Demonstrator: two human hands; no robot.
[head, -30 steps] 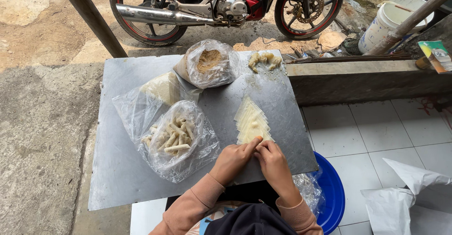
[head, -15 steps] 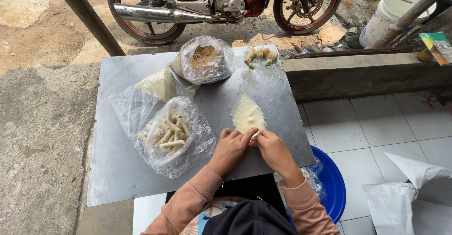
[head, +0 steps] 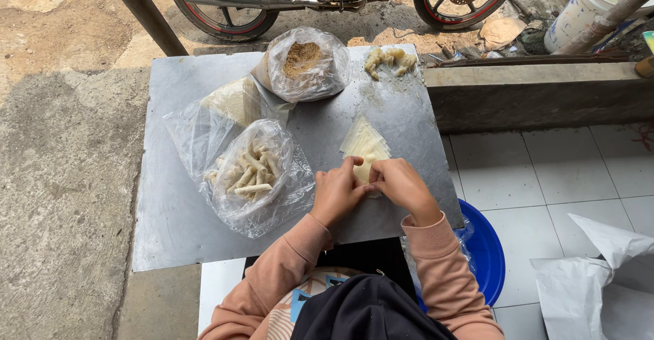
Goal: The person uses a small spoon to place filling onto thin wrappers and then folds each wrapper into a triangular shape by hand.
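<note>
Wrapper: pale pastry sheet (head: 364, 148), centre of frame, lying on the metal board (head: 170, 231).
Left hand (head: 337, 193): pinching the sheet's near edge.
Right hand (head: 402, 184): pinching alongside.
Risk: thin sheet could tear under uneven pinching.
Neighbour: bag of rolls (head: 252, 176) at left could get nudged.

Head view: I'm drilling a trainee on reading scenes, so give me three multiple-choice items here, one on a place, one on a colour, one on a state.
1. Where does the bag of finished rolls lie?
A. left of the hands
B. on the tiles
C. in the basin

2. What colour is the basin?
A. red
B. blue
C. green

3. What are the left hand and right hand doing?
A. resting apart
B. holding a knife
C. together on the pale wrapper

Answers: 1 A, it sits on the metal sheet beside the left hand; 2 B, its rim shows blue; 3 C, fingertips meet at the wrapper's near edge.
</note>
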